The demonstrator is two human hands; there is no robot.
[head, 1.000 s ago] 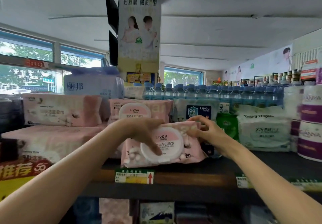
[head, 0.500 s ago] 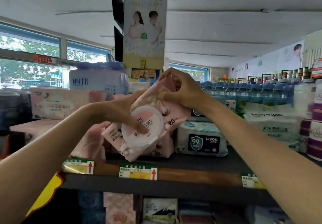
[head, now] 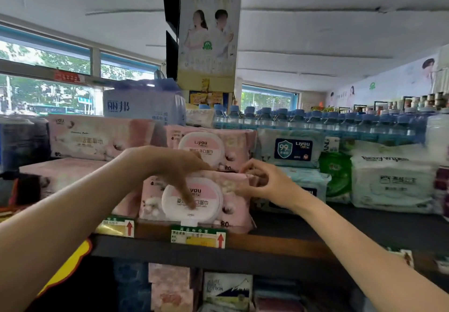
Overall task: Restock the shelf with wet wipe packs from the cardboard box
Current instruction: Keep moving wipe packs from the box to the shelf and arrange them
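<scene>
At the front edge of the shelf (head: 279, 243), just above the price tag (head: 198, 236), we have a pink wet wipe pack (head: 233, 202) standing with its round white lid (head: 192, 201) facing us. Our left hand (head: 175, 168) drapes over the pack's top, its fingers curled down across the lid so that they hold the pack in place. Our right hand (head: 262, 180) is at the pack's upper right corner, fingers bent and pinching the wrapper there, as far as we can make out.

Behind and above this pack lies a second pink pack (head: 233, 146) of the same kind, and to the right of it blue-labelled packs (head: 289, 147) and white baby wipes (head: 391, 183) fill the shelf, with a row of water bottles (head: 315, 119) behind them.

We judge the task well under way: this pack looks seated or nearly so, needing only release and perhaps a squaring nudge. The cardboard box is out of view, so we cannot tell how many packs are left to bring up.
</scene>
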